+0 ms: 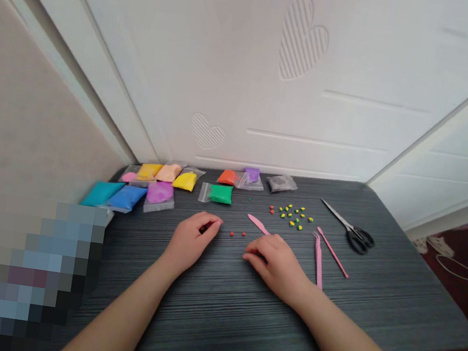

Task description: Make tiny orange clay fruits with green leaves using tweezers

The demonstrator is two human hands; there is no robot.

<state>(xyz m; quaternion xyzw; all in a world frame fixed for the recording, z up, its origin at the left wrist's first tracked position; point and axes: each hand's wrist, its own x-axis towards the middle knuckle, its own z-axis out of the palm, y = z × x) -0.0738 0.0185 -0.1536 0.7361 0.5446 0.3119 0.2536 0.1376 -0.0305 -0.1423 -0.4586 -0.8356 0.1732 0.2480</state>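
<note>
My left hand [191,239] rests over the dark table, thumb and forefinger pinched together; anything between them is too small to make out. To its right, my right hand [277,263] has its fingers curled and the thumb tip against them, contents hidden. Two tiny red balls, a left one [231,234] and a right one [243,234], lie on the tabletop between the hands. A pink plastic clay knife [257,222] lies just beyond my right hand, its near end behind the knuckles. Farther off sit several small yellow-and-green pieces [291,224], with two more red bits [271,209] beside them.
Pink tweezers [318,260], a thin pink tool [334,253] and black-handled scissors [351,227] lie on the right. Along the back are bags of coloured clay, including a green bag [220,193] and a blue bag [126,198]. A white panel [233,53] rises behind the table [196,321].
</note>
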